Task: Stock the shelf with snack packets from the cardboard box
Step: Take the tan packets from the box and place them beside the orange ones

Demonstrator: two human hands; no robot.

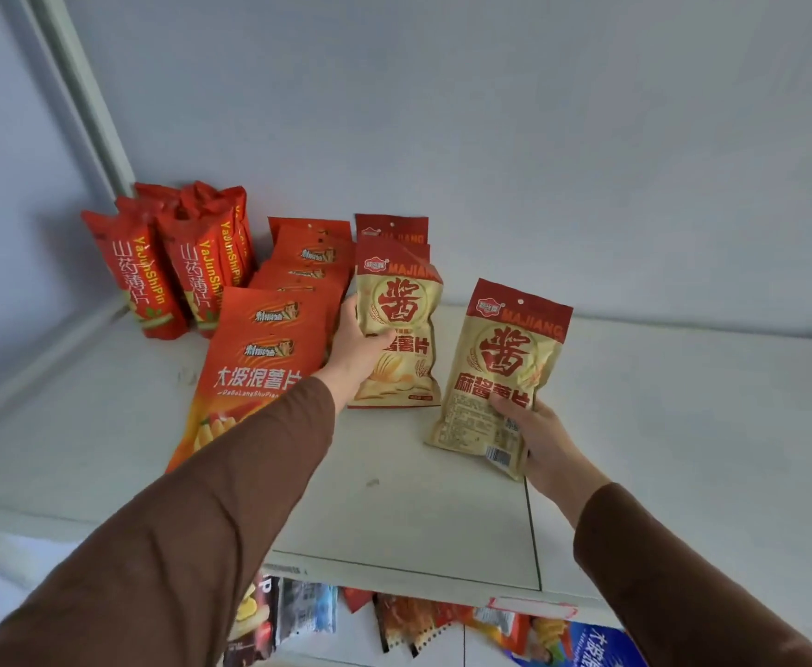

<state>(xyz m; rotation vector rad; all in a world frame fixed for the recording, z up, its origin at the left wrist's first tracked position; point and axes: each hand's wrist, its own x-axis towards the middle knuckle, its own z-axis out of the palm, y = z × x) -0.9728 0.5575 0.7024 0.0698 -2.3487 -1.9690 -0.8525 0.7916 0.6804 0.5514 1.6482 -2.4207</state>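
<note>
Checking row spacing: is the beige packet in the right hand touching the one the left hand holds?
Apart. The head view shows bare shelf and wall between the right hand's packet and the left hand's packet.

white shelf (442, 498) carries 3 rows of snack packets (269, 339).

Soft, even, cool daylight; faint shadows behind the red packets (163, 272); mild wide-angle bending and blur near edges.

Two hands (360, 349) (546, 442), three visible beige sesame-paste chip packets (500, 373), roughly six orange wavy-chip packets (250, 373), and perhaps five red yam-crisp packets (139, 276) were counted on one shelf (418, 498).
</note>
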